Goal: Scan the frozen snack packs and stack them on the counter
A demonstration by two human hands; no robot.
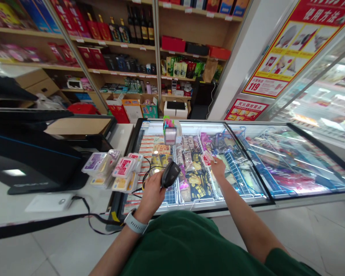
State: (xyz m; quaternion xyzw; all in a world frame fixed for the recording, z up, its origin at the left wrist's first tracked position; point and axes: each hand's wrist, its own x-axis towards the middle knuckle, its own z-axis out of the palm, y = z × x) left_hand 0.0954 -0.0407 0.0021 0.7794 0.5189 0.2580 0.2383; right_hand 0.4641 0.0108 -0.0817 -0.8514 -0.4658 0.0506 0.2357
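My left hand (153, 191) is closed around a black barcode scanner (170, 174), whose head points to the right. A dark cable runs from it toward the counter. Out over the freezer, my right hand (218, 167) grips a small clear pack with a pinkish-red label (207, 157) by its near edge. Left of the scanner, clear plastic food boxes with red labels (123, 166) sit stacked at the freezer's edge. Boxes with purple labels (95, 163) are piled beside them.
A glass-topped freezer (186, 207) with bagged food in wire baskets spans the front. At left are a black checkout terminal (31, 153) and a white device (49, 202) on the counter. A small stand (170, 136) rises at the freezer's back. Stocked shelves (120, 42) stand behind.
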